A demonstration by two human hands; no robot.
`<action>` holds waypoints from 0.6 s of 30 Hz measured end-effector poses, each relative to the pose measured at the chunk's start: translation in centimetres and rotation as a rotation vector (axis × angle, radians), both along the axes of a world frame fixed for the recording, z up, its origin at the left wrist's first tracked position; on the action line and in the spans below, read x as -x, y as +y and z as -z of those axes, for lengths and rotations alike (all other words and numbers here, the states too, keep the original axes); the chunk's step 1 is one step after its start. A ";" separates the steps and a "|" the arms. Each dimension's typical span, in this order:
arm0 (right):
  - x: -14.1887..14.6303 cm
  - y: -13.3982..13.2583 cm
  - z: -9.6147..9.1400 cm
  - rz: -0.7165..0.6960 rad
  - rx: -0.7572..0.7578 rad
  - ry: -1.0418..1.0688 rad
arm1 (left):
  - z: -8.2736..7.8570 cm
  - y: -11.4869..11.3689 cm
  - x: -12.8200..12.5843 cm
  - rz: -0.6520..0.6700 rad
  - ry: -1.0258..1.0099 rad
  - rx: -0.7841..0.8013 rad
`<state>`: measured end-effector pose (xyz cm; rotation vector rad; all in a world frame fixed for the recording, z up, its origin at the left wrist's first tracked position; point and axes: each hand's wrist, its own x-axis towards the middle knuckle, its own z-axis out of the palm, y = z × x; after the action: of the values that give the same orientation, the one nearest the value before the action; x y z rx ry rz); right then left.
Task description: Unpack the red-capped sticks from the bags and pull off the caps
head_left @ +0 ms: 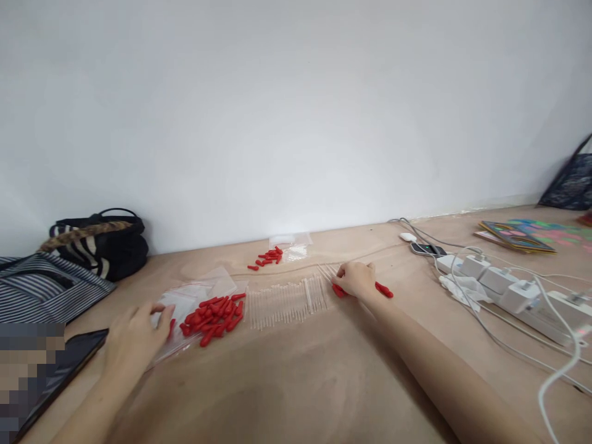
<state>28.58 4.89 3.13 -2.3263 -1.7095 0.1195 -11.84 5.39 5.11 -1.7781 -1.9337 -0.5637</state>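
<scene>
My left hand [139,336] hovers at the left of a heap of small red club-shaped pieces [215,316], thumb and index finger apart. One red piece [171,329] shows just beside its thumb. Under the heap lie clear plastic zip bags [178,297]. Thin, clear, straight sticks [282,303] are laid side by side in a row in the middle of the table. At the right end of that row my right hand [357,279] bends its fingers down to the tabletop. Red pieces [339,290] show under its fingertips, and what they pinch is partly hidden.
Further back lie more red pieces [268,256] beside a clear bag [296,246]. On the right are a power strip with white chargers [518,296], loose cables and a small black device [428,249]. A tablet [78,357] and a black bag [124,246] stand left. A white wall [296,123] closes the back.
</scene>
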 end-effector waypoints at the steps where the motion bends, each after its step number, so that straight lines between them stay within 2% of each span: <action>1: 0.3 0.0 0.0 -0.012 0.013 -0.016 | 0.2 -0.1 -0.4 0.058 0.052 -0.165; 3: 1.0 -0.2 0.0 -0.026 0.034 -0.050 | 0.6 -0.5 -1.7 0.203 0.139 -0.416; 6: 1.6 -0.4 0.0 -0.032 0.053 -0.098 | 1.4 -2.1 -5.1 0.463 0.188 -0.529; 8: 1.9 -0.6 0.0 -0.033 0.060 -0.122 | 2.0 -3.5 -7.8 0.703 0.181 -0.502; 10: 2.1 -0.7 -0.1 -0.033 0.069 -0.138 | 2.8 -4.8 -10.3 0.873 0.125 -0.409; 13: 2.3 -0.8 -0.1 -0.034 0.087 -0.149 | 3.8 -6.1 -12.9 0.993 -0.023 -0.279; 18: 2.6 -0.9 -0.1 -0.046 0.109 -0.144 | 5.0 -6.5 -15.6 1.084 -0.208 -0.119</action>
<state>25.94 3.95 3.24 -2.4272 -1.8697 0.0568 3.74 -1.06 0.14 -2.6614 -0.8349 -1.1947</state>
